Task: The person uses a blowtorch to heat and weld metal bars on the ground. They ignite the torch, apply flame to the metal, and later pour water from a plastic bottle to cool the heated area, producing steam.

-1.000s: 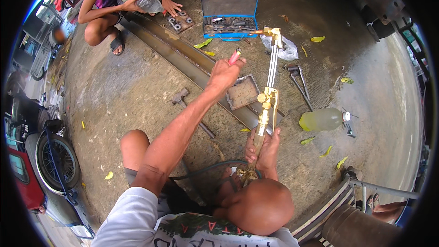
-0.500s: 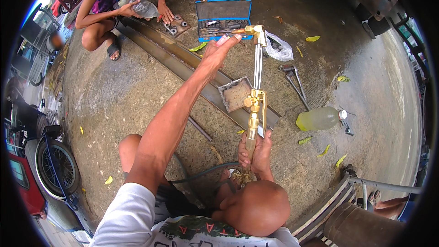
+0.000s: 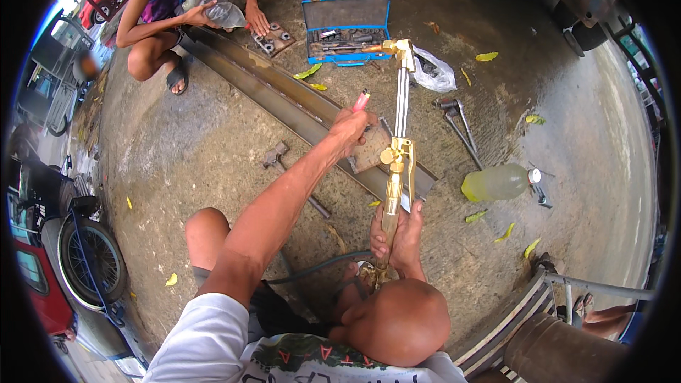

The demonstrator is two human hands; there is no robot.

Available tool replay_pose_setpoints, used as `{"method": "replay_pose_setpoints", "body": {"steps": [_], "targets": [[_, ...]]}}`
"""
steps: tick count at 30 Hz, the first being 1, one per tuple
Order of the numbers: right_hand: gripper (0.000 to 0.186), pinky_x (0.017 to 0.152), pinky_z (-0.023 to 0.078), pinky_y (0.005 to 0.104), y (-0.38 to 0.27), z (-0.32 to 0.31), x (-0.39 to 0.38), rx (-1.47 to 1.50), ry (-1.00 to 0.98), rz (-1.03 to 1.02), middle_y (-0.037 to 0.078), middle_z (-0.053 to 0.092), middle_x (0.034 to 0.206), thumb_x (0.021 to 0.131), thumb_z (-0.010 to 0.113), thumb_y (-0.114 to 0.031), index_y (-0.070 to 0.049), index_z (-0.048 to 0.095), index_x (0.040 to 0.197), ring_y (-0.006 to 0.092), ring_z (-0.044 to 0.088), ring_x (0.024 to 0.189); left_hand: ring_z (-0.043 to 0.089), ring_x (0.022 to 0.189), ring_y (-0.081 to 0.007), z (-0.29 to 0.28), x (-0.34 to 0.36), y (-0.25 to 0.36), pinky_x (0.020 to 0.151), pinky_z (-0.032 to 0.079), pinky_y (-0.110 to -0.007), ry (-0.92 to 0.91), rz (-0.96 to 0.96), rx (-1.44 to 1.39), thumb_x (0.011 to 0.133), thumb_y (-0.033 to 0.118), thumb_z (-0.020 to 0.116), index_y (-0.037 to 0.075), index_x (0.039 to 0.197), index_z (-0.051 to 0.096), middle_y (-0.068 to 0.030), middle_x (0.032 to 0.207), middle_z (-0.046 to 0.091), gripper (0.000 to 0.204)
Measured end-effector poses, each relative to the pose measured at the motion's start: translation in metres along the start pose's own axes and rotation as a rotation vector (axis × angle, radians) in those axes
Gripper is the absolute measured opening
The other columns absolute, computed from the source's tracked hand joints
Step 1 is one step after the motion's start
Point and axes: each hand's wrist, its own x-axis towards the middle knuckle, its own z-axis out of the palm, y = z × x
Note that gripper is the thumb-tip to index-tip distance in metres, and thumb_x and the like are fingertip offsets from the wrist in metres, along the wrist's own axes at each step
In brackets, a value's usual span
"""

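Note:
My left hand [image 3: 347, 130] is closed round a pink lighter [image 3: 362, 101] that points upward; it is over the far side of a square metal piece [image 3: 365, 158], left of the torch and apart from its tip. My right hand [image 3: 406, 237] grips the handle of a brass cutting torch [image 3: 401, 152], held upright with its bent nozzle at the far end. I see no flame at the nozzle. Below the left forearm lies a hammer [image 3: 274, 156], partly covered. The square piece rests on a long steel channel [image 3: 248, 81], partly hidden by my left hand.
A person's hand [image 3: 202, 13] holds a clear bottle at upper left, beside a plate with rings [image 3: 280, 39]. Farther off lie a blue toolbox [image 3: 347, 0], a plastic bag [image 3: 434, 74], a wrench [image 3: 454, 124] and a bottle of yellowish liquid [image 3: 496, 182]. A hose [image 3: 319, 267] runs near my legs.
My left hand has drawn back from the torch nozzle toward the square metal piece, still holding the lighter. The hammer head has come into sight. The torch has barely moved.

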Motion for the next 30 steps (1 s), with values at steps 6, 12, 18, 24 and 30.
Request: {"method": "replay_pose_setpoints", "body": {"steps": [6, 12, 18, 24, 30], "targets": [[0.085, 0.034, 0.033, 0.0272, -0.004, -0.004, 0.001, 0.051, 0.036, 0.038, 0.003, 0.040, 0.055, 0.091, 0.011, -0.085, -0.008, 0.048, 0.092, 0.0114, 0.033, 0.036, 0.060, 0.092, -0.0274, -0.003, -0.020, 0.002, 0.076, 0.051, -0.043, 0.047, 0.086, 0.225, 0.074, 0.043, 0.079, -0.005, 0.120, 0.053, -0.0162, 0.105, 0.060, 0.072], [0.086, 0.034, 0.033, 0.0275, 0.000, 0.001, 0.000, 0.012, -0.004, 0.013, 0.003, 0.040, 0.055, 0.091, 0.011, -0.085, -0.008, 0.048, 0.092, 0.0119, 0.034, 0.036, 0.062, 0.110, -0.0348, -0.020, 0.004, 0.066, 0.094, 0.048, -0.045, 0.353, 0.233, 0.395, 0.070, 0.074, 0.072, -0.012, 0.123, 0.054, -0.0262, 0.116, 0.064, 0.102], [0.086, 0.034, 0.033, 0.0271, 0.000, -0.001, -0.001, 0.000, -0.013, 0.017, 0.003, 0.041, 0.055, 0.091, 0.011, -0.085, -0.008, 0.047, 0.093, 0.0114, 0.034, 0.036, 0.060, 0.113, -0.0350, -0.024, 0.006, 0.083, 0.094, 0.047, -0.047, 0.228, 0.258, 0.345, 0.070, 0.073, 0.070, -0.013, 0.127, 0.055, -0.0261, 0.115, 0.062, 0.105], [0.084, 0.034, 0.033, 0.0268, 0.000, 0.000, -0.001, 0.023, 0.004, 0.022, 0.003, 0.040, 0.055, 0.092, 0.011, -0.084, -0.008, 0.047, 0.093, 0.0114, 0.034, 0.036, 0.061, 0.095, -0.0266, -0.020, 0.022, 0.072, 0.082, 0.050, -0.044, 0.358, 0.294, 0.348, 0.074, 0.065, 0.071, -0.006, 0.121, 0.060, -0.0159, 0.102, 0.063, 0.086], [0.083, 0.034, 0.033, 0.0269, 0.000, 0.007, 0.001, 0.033, -0.002, 0.008, 0.003, 0.040, 0.055, 0.093, 0.011, -0.083, -0.008, 0.047, 0.092, 0.0115, 0.034, 0.035, 0.044, 0.057, -0.0127, -0.015, 0.016, 0.040, 0.051, 0.038, -0.032, 0.094, 0.016, -0.055, 0.081, 0.028, 0.075, 0.006, 0.093, 0.056, 0.0010, 0.071, 0.043, 0.031]]}}
